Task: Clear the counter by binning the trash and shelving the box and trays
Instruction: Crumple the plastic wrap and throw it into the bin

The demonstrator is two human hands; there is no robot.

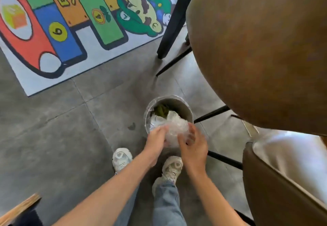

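A brown chair [261, 52] looms on the right, a bright rug [74, 22] lies far left on the grey floor [53, 128]. Near the chair legs stands the bin [185, 109], already part full. Above its near rim, both hands — left [156, 141], right [193, 145] — clasp a crumpled clear plastic wad [177, 130]. Best to push it well over the rim before letting go — it looks springy.

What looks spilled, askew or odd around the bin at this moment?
One small dark mark lies on the grey floor just left of the bin; whether stain or scrap is unclear. Otherwise nothing stands out: both hands hold crumpled clear plastic over the bin's opening.
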